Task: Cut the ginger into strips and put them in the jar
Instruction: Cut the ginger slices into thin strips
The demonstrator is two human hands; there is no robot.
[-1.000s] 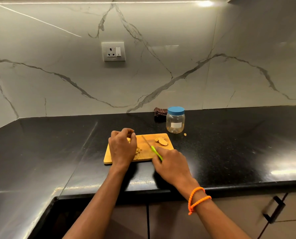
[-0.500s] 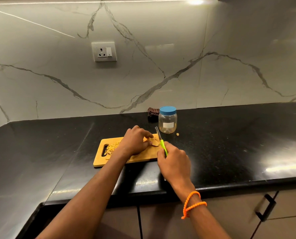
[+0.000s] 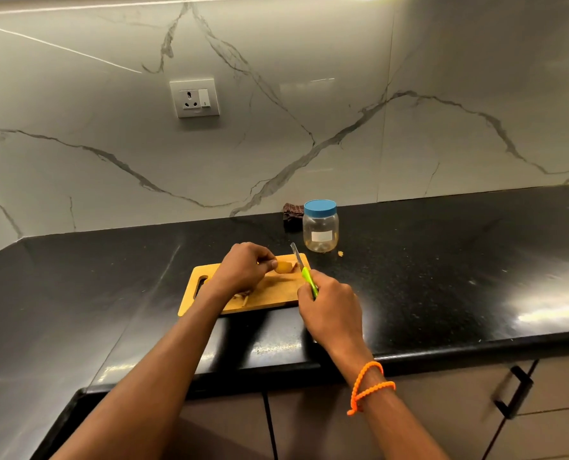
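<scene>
Two hands are mid-cutting on the cutting board (image 3: pixel 269 295): the left hand (image 3: pixel 243 268) pinches a ginger piece (image 3: pixel 283 267), the right hand (image 3: pixel 331 308) grips the knife (image 3: pixel 304 272) beside it, and the next slice likely needs the blade aligned clear of the left fingers (image 3: pixel 269 264), with the jar (image 3: pixel 320 227) beyond the board capped.

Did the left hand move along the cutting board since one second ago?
Yes. The left hand went from the board's handle-slot end to its far right corner, where it now pinches a ginger piece on the cutting board.
</scene>
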